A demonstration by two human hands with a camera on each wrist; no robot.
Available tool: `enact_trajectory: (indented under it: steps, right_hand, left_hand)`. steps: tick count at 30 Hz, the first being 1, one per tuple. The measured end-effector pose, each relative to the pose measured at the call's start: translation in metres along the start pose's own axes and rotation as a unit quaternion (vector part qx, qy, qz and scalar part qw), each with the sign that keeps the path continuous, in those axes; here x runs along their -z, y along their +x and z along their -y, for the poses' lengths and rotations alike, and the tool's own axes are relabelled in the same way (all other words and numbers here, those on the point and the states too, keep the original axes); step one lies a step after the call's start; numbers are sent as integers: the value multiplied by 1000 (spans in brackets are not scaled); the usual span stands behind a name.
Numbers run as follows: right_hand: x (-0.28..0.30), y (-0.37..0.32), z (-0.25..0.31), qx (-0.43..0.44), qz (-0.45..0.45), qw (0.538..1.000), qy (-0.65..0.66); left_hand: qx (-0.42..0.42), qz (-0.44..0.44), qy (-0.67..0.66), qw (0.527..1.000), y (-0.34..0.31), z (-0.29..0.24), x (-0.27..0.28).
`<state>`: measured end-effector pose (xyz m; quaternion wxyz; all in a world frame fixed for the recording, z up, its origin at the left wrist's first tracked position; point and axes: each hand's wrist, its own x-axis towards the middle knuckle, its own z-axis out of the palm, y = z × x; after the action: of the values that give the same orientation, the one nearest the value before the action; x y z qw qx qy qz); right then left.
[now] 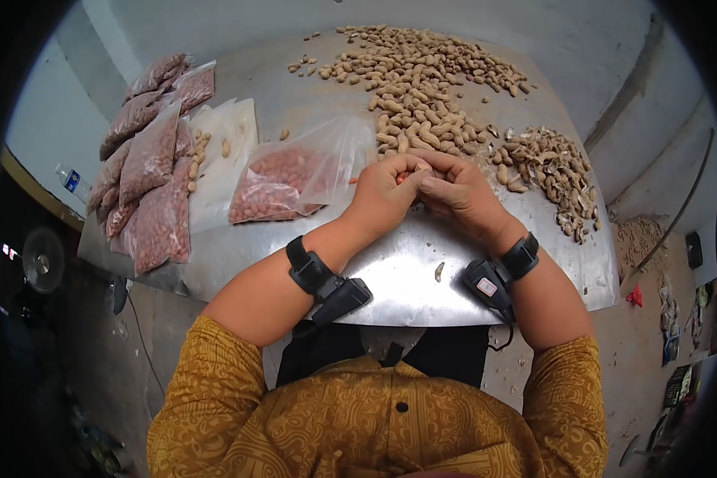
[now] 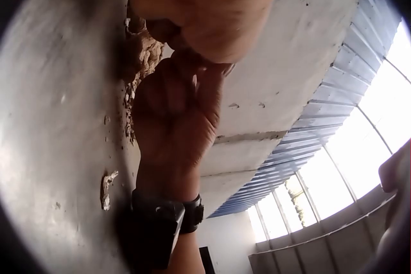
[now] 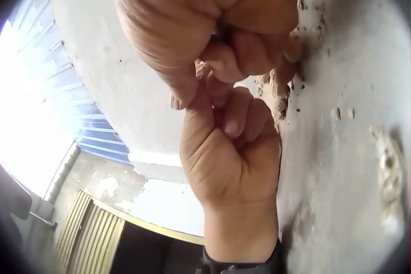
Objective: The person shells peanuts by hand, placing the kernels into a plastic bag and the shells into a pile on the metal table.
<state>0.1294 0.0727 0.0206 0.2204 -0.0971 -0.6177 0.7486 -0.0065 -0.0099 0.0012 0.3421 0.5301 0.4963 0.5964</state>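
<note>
My left hand (image 1: 381,191) and right hand (image 1: 468,199) meet over the near side of the peanut heap (image 1: 418,119), fingers curled and thumbs close together. Between their fingertips they pinch a peanut (image 1: 423,168), mostly covered by the fingers. A bit of reddish kernel (image 1: 402,177) shows at the left hand's curled fingers. In the right wrist view, the right hand (image 3: 212,17) is bent over the left hand (image 3: 231,158), tips touching. To the left of the hands lies an open clear bag (image 1: 283,179) of red shelled peanuts.
Several filled bags (image 1: 147,151) are piled at the metal table's left, beside flat empty bags (image 1: 231,143) with a few peanuts on them. Broken shells (image 1: 554,167) form a pile on the right. A shell fragment (image 1: 439,272) lies near the table's front edge.
</note>
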Motion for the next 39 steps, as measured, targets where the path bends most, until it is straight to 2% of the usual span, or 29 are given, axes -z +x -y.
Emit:
enact_trajectory:
  steps: [7, 9, 13, 15, 18, 24, 30, 31, 33, 36, 39]
  right_hand:
    - [-4, 2, -5, -9, -24, 999, 24]
    - [-4, 2, -6, -5, -31, 999, 24]
    - [-3, -1, 8, 25, -45, 991, -125]
    - [3, -3, 15, 12, -35, 984, -176]
    - [-1, -3, 11, 40, -57, 983, -173]
    - [8, 2, -5, 85, -90, 991, 49]
    - [12, 1, -4, 47, -66, 994, 67]
    - [8, 0, -2, 46, -75, 996, 30]
    - [-2, -1, 5, 45, -91, 994, -45]
    - [1, 3, -6, 128, -112, 967, -190]
    - [1, 1, -3, 164, -102, 946, -259]
  left_hand:
    - [-25, -41, 15, 999, 1, 6, -3]
    - [5, -33, -25, 999, 0, 2, -3]
    - [80, -42, -131, 987, 1, -4, -8]
    - [85, -27, -178, 980, 0, -9, -8]
    - [90, -18, -249, 964, 2, -2, -7]
    - [112, -30, -340, 933, 1, 0, -5]
    - [136, -35, -409, 902, 3, -5, -4]
    - [143, -38, -412, 899, 2, -6, -4]
    - [141, 10, -433, 890, 3, 5, -1]
    - [158, 49, -476, 864, 5, 14, 2]
    - [203, 47, -506, 837, 5, 15, 2]
